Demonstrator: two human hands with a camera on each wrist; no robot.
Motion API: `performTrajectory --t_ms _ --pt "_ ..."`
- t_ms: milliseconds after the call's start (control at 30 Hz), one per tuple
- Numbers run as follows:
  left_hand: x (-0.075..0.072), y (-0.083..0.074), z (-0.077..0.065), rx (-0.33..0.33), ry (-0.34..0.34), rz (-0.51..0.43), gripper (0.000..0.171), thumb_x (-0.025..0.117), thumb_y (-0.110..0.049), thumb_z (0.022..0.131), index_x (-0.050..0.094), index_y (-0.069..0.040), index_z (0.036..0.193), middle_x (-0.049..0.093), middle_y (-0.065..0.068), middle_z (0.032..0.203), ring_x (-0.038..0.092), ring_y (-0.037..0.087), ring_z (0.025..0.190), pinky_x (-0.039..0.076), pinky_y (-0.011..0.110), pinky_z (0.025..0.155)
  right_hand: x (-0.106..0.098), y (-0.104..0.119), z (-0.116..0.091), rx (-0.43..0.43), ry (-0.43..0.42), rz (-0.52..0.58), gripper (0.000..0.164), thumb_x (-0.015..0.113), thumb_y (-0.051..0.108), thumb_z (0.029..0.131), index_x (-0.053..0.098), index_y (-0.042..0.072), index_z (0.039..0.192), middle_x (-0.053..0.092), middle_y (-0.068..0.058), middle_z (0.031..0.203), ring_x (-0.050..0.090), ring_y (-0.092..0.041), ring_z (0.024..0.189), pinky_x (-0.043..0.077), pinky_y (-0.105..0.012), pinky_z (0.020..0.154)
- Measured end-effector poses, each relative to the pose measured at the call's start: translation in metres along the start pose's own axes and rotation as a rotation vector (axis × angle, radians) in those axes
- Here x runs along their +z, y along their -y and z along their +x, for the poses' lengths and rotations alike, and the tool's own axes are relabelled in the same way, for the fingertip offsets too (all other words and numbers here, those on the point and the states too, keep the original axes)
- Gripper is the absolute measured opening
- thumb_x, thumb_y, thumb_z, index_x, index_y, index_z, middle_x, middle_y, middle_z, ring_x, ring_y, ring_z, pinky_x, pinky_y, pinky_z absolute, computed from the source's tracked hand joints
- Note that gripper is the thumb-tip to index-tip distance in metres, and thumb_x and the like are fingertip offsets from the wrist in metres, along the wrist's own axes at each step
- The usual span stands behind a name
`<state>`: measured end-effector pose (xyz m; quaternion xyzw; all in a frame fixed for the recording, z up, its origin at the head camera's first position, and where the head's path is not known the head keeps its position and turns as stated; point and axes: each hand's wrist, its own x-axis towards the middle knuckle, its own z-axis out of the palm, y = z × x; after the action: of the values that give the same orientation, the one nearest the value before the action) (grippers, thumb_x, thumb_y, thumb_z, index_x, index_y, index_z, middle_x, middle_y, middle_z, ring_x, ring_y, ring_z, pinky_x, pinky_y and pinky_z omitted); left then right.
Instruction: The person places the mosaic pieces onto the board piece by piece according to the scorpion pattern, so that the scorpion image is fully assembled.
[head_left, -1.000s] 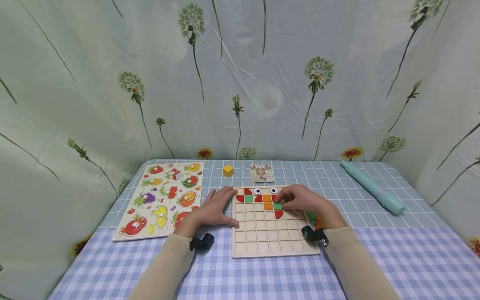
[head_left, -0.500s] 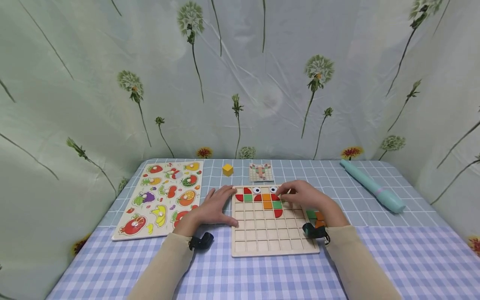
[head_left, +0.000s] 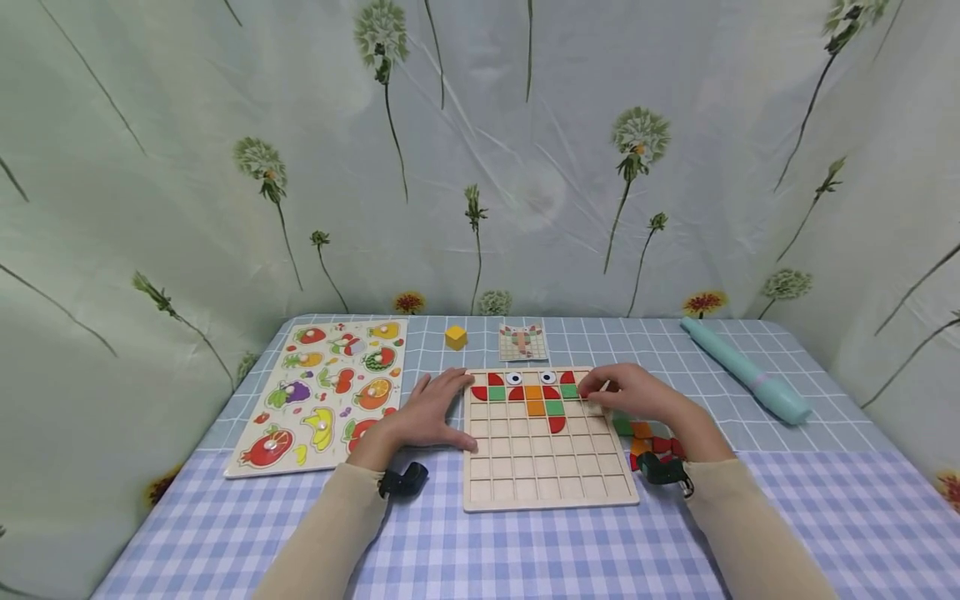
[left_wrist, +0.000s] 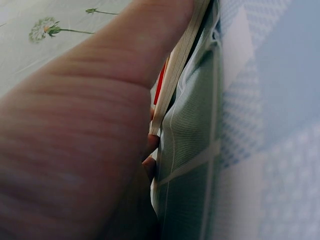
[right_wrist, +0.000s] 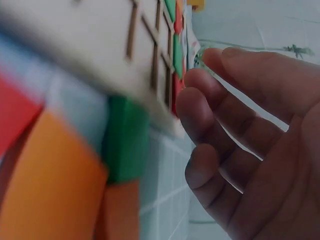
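A wooden grid board (head_left: pixel 525 467) lies in front of me with red quarter-circles, green squares (head_left: pixel 554 407), orange squares (head_left: pixel 536 407) and two eye tiles (head_left: pixel 548 378) in its far rows. My left hand (head_left: pixel 431 414) rests along the board's left edge, fingers spread and thumb at the rim; its palm fills much of the left wrist view. At the far right corner, my right hand (head_left: pixel 626 392) has its fingertips right at a red tile (right_wrist: pixel 177 92) in the grid. In the right wrist view its fingers are loosely bent, with no piece showing between them.
Loose red, orange and green tiles (head_left: pixel 642 431) lie right of the board, under the right forearm. A fruit puzzle board (head_left: pixel 341 417) lies left. Behind are a yellow cube (head_left: pixel 456 337) and a small pattern card (head_left: pixel 522 342). A teal tube-like object (head_left: pixel 738 367) lies far right.
My right hand has moved from the green square near the middle to the far right corner, uncovering red and green tiles there and more loose tiles. My left hand has stayed put.
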<state>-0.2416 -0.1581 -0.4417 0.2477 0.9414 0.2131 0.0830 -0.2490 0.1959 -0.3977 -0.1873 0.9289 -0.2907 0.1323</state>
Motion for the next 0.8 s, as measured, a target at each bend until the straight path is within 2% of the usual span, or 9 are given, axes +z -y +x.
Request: performTrajectory --t_ms 200,400,633,800 --pt "0.001 0.0 0.0 -0.002 -0.003 0.006 0.108 0.082 -0.06 0.072 0.034 -0.013 0.155 0.028 0.01 0.164 0.021 0.029 0.154 0.005 0.06 0.126 -0.001 -0.015 -0.011 0.033 0.011 0.01 0.016 0.068 0.014 0.094 0.072 0.012 0.109 0.068 -0.003 0.099 0.055 -0.017 0.082 0.051 -0.027 0.07" --pt "0.0 0.0 0.0 -0.003 -0.004 0.005 0.107 0.082 -0.06 0.072 0.033 -0.013 0.155 0.028 0.01 0.164 0.022 0.028 0.154 0.005 0.06 0.126 -0.005 -0.026 -0.018 0.023 0.041 0.02 0.019 0.073 0.012 0.088 0.069 0.011 0.107 0.061 -0.003 0.091 0.055 -0.018 0.083 0.051 -0.027 0.071" --pt "-0.001 -0.002 -0.001 -0.007 -0.001 0.001 0.107 0.082 -0.06 0.072 0.033 -0.014 0.155 0.028 0.009 0.164 0.022 0.028 0.154 0.004 0.06 0.126 -0.009 -0.035 -0.025 0.076 0.084 0.02 0.025 0.078 0.012 0.083 0.067 0.012 0.105 0.058 -0.003 0.091 0.052 -0.019 0.085 0.048 -0.027 0.068" --pt "-0.001 -0.003 -0.001 -0.011 0.001 0.006 0.107 0.082 -0.061 0.072 0.034 -0.015 0.155 0.028 0.009 0.164 0.023 0.029 0.154 0.004 0.06 0.126 -0.01 -0.038 -0.028 0.067 0.107 0.022 0.027 0.081 0.012 0.08 0.067 0.012 0.104 0.056 -0.003 0.09 0.051 -0.02 0.085 0.047 -0.028 0.067"
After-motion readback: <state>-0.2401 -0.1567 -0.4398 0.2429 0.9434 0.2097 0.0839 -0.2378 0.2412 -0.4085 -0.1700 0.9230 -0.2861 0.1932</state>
